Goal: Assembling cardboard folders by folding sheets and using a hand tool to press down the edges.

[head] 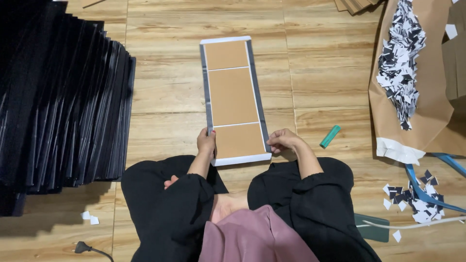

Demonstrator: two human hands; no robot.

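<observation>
A long sheet with three brown cardboard panels [233, 94] on a dark, white-edged backing lies on the wooden floor in front of me. My left hand [206, 143] presses on its near left corner, fingers curled over the edge. My right hand [282, 140] pinches the near right edge of the same sheet. Both arms wear black sleeves.
A tall leaning stack of black covers [63, 102] fills the left. A green cylinder-like tool [330, 136] lies right of the sheet. Brown paper [427, 97] holding black and white paper scraps [400, 58] sits at right, with blue straps [427, 191], a white cable and a dark phone [371, 227] nearby.
</observation>
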